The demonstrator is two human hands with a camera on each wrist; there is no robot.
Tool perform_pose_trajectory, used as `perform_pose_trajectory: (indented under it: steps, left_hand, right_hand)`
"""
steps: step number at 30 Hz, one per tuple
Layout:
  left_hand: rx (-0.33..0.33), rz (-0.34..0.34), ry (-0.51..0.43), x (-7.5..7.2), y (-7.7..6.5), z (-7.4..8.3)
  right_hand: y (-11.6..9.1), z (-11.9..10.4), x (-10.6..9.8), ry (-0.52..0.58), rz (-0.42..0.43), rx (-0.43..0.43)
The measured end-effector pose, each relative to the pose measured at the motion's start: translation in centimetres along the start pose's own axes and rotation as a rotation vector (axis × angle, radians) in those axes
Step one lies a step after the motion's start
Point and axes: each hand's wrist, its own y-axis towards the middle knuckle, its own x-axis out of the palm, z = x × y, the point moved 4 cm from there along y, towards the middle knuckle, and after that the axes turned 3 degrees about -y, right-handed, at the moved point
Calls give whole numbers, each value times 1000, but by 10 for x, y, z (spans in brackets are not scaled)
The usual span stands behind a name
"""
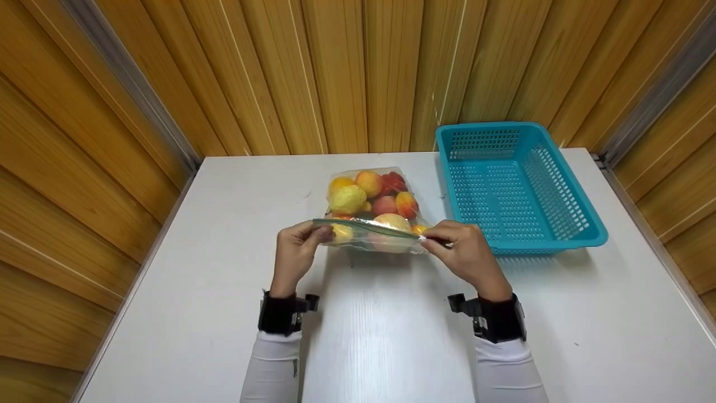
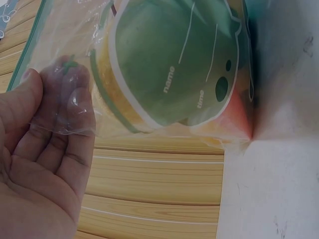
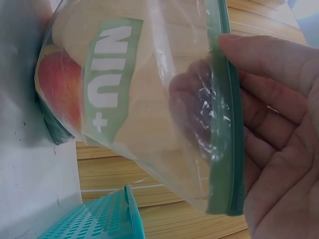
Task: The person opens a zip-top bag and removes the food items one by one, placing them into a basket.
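Note:
A clear zip bag (image 1: 358, 245) full of fruit sits mid-table, its green zip strip (image 1: 372, 226) facing me. Inside show a bumpy yellow-green fruit (image 1: 347, 200), an orange-red round one (image 1: 369, 183), and several red and yellow ones. My left hand (image 1: 296, 249) pinches the mouth's left end between thumb and fingers. At the opposite end, my right hand (image 1: 464, 252) pinches the strip, beside a small white spot. The left wrist view shows fingers behind the clear film, near a green print (image 2: 174, 59) reading "name" and "time". In the right wrist view, the thumb presses the strip (image 3: 232, 124).
To the right, a turquoise perforated basket (image 1: 520, 245) stands at the back of the white table (image 1: 235, 212), close to my right hand. Wood-patterned panels (image 1: 335, 73) rise behind the table and along both sides.

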Motion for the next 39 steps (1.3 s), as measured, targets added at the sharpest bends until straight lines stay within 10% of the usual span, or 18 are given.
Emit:
perform_pose_trajectory:
  steps: [39]
  left_hand:
    - [5, 13, -22, -4, 0, 2]
  right_hand:
    - [-3, 5, -13, -13, 9, 48]
